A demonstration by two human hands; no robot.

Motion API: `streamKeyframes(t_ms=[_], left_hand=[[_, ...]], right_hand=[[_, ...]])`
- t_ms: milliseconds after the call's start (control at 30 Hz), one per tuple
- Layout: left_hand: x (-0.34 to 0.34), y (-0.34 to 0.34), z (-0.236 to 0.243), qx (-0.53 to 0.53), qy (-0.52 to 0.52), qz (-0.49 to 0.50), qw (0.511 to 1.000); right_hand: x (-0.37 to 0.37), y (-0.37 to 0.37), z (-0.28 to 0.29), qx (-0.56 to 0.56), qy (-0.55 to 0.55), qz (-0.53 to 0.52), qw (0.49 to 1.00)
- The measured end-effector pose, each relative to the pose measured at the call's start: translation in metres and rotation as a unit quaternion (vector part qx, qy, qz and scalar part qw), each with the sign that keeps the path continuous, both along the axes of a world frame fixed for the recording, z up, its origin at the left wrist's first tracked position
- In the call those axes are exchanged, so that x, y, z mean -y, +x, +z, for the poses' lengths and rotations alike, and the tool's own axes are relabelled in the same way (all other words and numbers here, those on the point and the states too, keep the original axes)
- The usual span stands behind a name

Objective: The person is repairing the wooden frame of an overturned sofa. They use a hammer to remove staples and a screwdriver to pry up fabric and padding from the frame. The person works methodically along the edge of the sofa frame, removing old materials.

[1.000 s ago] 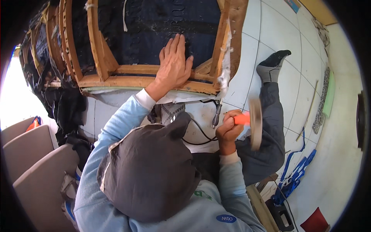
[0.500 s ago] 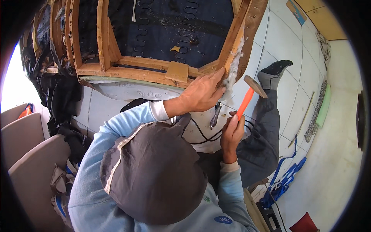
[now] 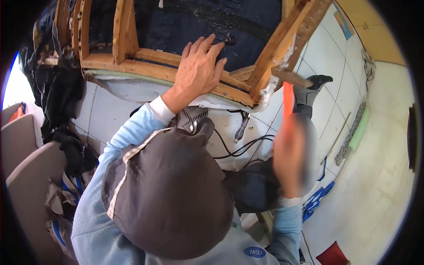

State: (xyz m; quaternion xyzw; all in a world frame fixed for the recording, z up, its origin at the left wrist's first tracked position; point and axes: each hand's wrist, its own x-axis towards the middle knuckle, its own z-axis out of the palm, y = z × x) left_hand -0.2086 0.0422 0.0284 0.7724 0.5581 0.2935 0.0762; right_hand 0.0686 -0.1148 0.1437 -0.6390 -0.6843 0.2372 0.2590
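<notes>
My left hand (image 3: 194, 73) lies over the near rail of a wooden furniture frame (image 3: 128, 70), fingers spread and reaching past the rail above the dark backing cloth (image 3: 198, 22). My right hand (image 3: 289, 154), blurred by motion, is closed around the orange handle of a hammer (image 3: 288, 101). The hammer head overlaps the frame's right side rail in view, close to its near corner; whether they touch I cannot tell. White stuffing (image 3: 266, 92) clings along that rail and corner. Pale fabric (image 3: 137, 90) hangs below the near rail.
A dark cable (image 3: 240, 152) and a cord end with a dark grip (image 3: 241, 128) lie on the white tiles. My outstretched foot in a dark sock (image 3: 319, 82) is right of the frame. Beige curved panels (image 3: 33, 170) stand at left, blue straps (image 3: 318, 201) at right.
My left hand has moved left along the near rail, away from the corner, and its fingers have spread. My right hand has moved right and nearer me; the hammer head now overlaps the side rail.
</notes>
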Motion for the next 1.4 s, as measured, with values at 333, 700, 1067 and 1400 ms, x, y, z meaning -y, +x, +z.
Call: streamKeyframes(t_ms=[333,700,1067,1400], left_hand=[[-0.005,0.001,-0.023,0.031,-0.08,0.086,0.993],[-0.006,-0.004,-0.026,0.033,-0.085,0.065,0.994],[-0.012,-0.004,-0.028,0.055,-0.125,0.052,0.989],[-0.01,-0.004,-0.015,0.08,-0.176,0.053,0.98]], right_hand=[[-0.13,-0.028,0.13,0.378,0.098,0.293,0.873],[-0.139,-0.065,0.128,0.435,0.147,0.395,0.796],[-0.124,-0.058,0.123,0.483,0.173,0.444,0.735],[-0.093,-0.065,0.104,0.645,0.112,0.311,0.689]])
